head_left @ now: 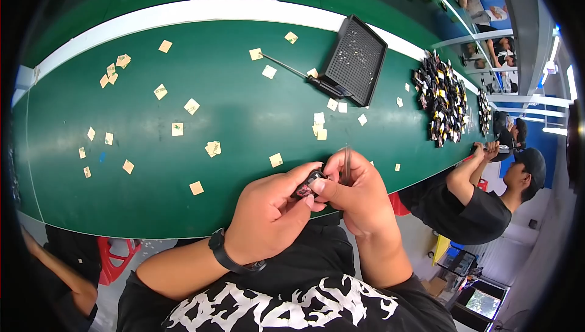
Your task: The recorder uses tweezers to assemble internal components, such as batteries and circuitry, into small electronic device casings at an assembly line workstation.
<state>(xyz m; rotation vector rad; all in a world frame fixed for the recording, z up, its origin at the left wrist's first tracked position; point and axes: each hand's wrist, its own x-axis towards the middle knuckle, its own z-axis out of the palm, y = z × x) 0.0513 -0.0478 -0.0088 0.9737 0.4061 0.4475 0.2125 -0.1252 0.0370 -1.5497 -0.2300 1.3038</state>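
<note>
My left hand [271, 210] and my right hand [359, 198] meet over the near edge of the green table. Between them they pinch a small dark, rounded part [303, 190] with a glossy black surface; the fingers cover much of it, so its exact kind is unclear. Out of my right hand, between thumb and forefinger, rises a thin metal tool [347, 166], perhaps tweezers. A black band circles my left wrist. Nearest to the hands lies a pale square paper piece [276, 160].
Pale paper squares [177, 129] are scattered over the green table [237, 106]. Farther back, a black perforated tray [383, 57] holds small bits, with a long thin screwdriver-like tool [285, 65] beside it. A heap of small black parts [442, 100] lies right. People sit at both sides.
</note>
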